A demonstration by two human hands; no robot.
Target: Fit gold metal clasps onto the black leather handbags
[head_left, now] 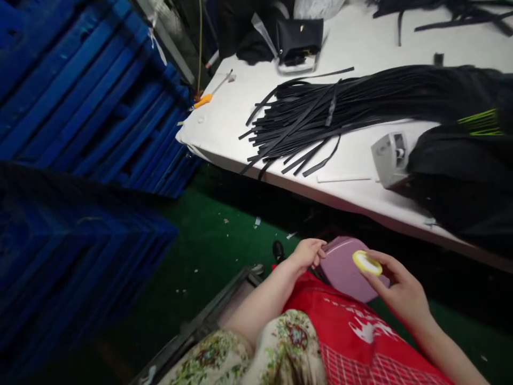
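My left hand (308, 253) is closed on the edge of a flat pink case (342, 271) that rests on my lap over a red cloth (352, 331). My right hand (401, 291) pinches a small yellow roll of tape (366, 262) just above the pink case. Both hands are low in the head view, below the table's front edge.
A white table (360, 192) carries a long bundle of black strips (320, 112), a black bag (298, 37), black fabric (465, 182), a small grey device (390, 159) and an orange-handled tool (202, 100). Blue crates (80, 96) are stacked at left. The floor (208, 240) is green.
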